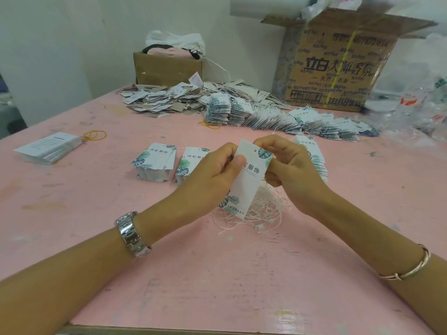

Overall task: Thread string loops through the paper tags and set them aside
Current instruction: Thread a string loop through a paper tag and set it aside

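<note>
Tag (249, 175) pinched between both hands (212, 170) — above string pile (256, 213)

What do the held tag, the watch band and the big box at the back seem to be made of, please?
The tag looks like stiff matte card: flat while held, with a punched hole and printed leaves. The watch band looks like polished metal, perhaps steel: silver links with glints. The big box looks like brown cardboard: raw folded flaps, printed lettering.
</note>
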Demonstrator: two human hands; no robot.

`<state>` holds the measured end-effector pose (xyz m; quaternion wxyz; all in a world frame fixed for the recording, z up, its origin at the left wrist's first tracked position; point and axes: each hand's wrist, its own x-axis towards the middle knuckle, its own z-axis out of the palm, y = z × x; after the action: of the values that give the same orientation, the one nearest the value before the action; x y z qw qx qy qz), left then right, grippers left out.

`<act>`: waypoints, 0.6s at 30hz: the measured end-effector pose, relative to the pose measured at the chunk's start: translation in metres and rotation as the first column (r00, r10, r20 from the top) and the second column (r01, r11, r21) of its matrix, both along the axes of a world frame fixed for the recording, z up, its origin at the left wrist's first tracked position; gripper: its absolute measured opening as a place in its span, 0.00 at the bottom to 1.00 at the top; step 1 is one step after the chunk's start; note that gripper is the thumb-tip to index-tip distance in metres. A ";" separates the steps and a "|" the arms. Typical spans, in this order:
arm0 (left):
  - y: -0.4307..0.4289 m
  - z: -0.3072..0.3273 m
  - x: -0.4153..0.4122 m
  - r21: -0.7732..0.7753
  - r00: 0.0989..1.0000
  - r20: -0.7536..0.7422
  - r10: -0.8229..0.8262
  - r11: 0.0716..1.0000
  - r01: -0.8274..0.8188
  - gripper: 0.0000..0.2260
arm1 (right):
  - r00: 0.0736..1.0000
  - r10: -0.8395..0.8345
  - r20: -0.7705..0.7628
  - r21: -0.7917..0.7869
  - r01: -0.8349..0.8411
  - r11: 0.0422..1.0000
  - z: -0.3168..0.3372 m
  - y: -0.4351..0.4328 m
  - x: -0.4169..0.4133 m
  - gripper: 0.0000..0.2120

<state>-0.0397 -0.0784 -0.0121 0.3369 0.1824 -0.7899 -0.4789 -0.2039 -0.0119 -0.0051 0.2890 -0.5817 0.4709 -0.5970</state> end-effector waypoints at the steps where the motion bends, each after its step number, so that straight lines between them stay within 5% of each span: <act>1: 0.000 0.000 0.000 -0.001 1.000 -0.002 0.003 1.000 -0.003 0.07 | 1.000 0.001 0.012 0.002 -0.001 1.000 0.000 0.000 0.000 0.10; 4: 0.000 0.001 0.001 -0.003 1.000 -0.005 0.022 1.000 -0.022 0.07 | 0.999 0.027 0.028 -0.002 -0.027 1.000 0.002 0.001 -0.001 0.03; 14: -0.001 -0.002 0.000 0.042 0.990 -0.114 0.081 0.996 -0.077 0.10 | 0.997 -0.005 0.073 0.026 0.004 1.000 0.001 0.001 -0.002 0.03; 18: 0.000 0.000 0.002 -0.087 0.974 -0.186 0.129 0.985 -0.147 0.10 | 0.997 -0.020 0.072 0.050 0.017 0.999 -0.001 0.000 -0.002 0.03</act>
<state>-0.0372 -0.0779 -0.0118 0.4478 0.1757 -0.7648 -0.4286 -0.2063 -0.0121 -0.0060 0.3146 -0.5480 0.4802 -0.6084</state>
